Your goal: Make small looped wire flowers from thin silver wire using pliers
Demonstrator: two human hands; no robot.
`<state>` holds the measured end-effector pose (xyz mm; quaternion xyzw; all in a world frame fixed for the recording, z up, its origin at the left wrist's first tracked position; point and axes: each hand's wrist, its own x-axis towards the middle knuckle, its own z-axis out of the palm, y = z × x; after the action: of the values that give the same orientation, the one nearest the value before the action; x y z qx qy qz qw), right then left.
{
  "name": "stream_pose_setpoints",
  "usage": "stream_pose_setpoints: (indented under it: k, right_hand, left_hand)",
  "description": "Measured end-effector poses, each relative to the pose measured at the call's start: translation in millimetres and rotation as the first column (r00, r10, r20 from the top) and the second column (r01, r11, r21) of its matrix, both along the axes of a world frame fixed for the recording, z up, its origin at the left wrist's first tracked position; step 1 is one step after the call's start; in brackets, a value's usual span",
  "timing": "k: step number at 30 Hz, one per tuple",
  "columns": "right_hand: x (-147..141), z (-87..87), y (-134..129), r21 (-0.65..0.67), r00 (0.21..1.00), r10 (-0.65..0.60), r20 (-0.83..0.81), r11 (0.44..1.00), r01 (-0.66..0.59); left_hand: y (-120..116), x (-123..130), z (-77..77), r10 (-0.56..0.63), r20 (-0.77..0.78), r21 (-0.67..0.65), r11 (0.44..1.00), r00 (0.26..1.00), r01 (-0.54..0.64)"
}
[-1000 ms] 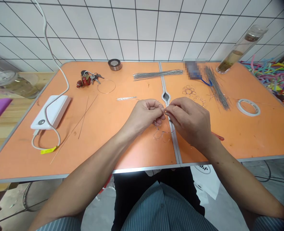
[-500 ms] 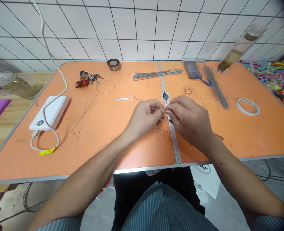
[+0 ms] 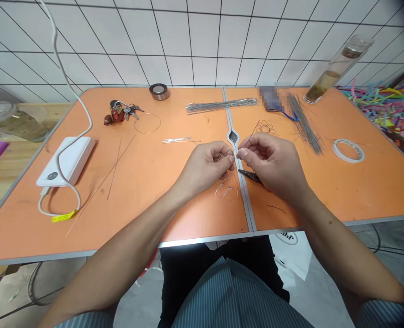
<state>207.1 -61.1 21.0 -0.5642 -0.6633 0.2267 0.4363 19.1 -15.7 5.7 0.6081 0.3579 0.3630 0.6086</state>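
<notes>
My left hand [image 3: 210, 163] is closed in a pinch on a thin bent wire [image 3: 230, 152], close to the metal seam of the orange table. Just to its right, my right hand [image 3: 273, 159] pinches a thin wire, whose end [image 3: 256, 126] sticks up past the fingers. The fingertips of both hands nearly meet; whether this is one wire or two I cannot tell. Below the hands hang or lie curved wire loops [image 3: 226, 189]. Dark pointed pliers [image 3: 251, 175] lie partly under my right hand. Beyond it is a flower-shaped wire piece [image 3: 266, 127].
Bundles of straight wire [image 3: 219, 105] and grey wire stems [image 3: 304, 125] lie at the back. Around them are a tape roll [image 3: 159, 92], keys [image 3: 130, 110], a white power bank [image 3: 66, 161] with cable, a white ring [image 3: 348, 151] and a glass bottle [image 3: 335, 73].
My right hand has turned and shifted slightly, so a wire end now points up from its fingers and the pliers show more. My left hand keeps its pinch. The view has shifted slightly.
</notes>
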Motion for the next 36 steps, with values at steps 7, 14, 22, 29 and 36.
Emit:
stream_pose_setpoints:
  k: [7, 14, 22, 29, 36]
  right_hand:
    - [0.3, 2.7, 8.2, -0.098, 0.976, 0.046, -0.215, 0.993, -0.069]
    - [1.4, -0.4, 11.8, -0.121, 0.954, 0.053, -0.297, 0.988, -0.093]
    - [-0.5, -1.6, 13.3, -0.122, 0.936, 0.051, -0.347, 0.988, -0.099]
    - [-0.8, -5.1, 14.7, -0.141, 0.938, 0.047, -0.344, 0.985, -0.101]
    - [19.0, -8.6, -2.5, -0.098, 1.0, -0.023, 0.018, 0.995, 0.025]
  left_hand:
    - [-0.1, 0.6, -3.3, 0.012, 0.03, -0.025, 1.0, 0.999, -0.011]
    - [1.2, -1.9, -4.4, 0.006, 0.036, -0.119, 0.993, 0.999, -0.002]
    - [4.2, -3.5, -4.5, 0.021, 0.028, -0.182, 0.983, 0.999, -0.015]
    - [3.6, -1.3, -3.3, 0.039, 0.008, -0.213, 0.976, 0.999, -0.036]
    - [6.3, -2.7, -3.4, 0.078, 0.055, -0.251, 0.966, 0.995, -0.062]
